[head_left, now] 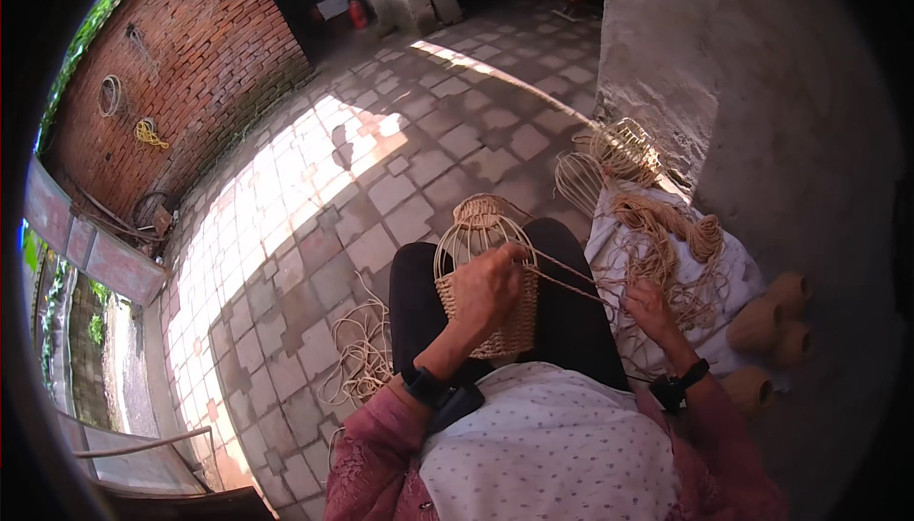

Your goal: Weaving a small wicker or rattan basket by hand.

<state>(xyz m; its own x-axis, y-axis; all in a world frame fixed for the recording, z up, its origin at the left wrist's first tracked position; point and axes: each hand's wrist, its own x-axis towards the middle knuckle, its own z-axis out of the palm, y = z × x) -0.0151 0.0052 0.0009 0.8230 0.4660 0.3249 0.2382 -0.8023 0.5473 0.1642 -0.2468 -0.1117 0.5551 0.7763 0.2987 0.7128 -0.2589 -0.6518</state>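
A partly woven basket [507, 335] rests in my lap between my dark-clad thighs. Its lower body is tightly wound with tan cord, bare curved ribs show above, and a woven collar [479, 209] tops it. My left hand [488, 288] is closed at the basket's side where ribs meet weave; its fingertips are partly hidden. Strands of twisted cord [571, 280] stretch from there to my right hand [649, 308]. That hand, out to the right, is closed on the cord.
A white cloth [728, 278] at my right carries a heap of tan cord [657, 230]. Beyond it lies a basket frame [624, 151]. Several brown, hollow-ended forms [757, 321] sit by the plastered wall [790, 140]. Loose cord [362, 350] lies on the paving at left.
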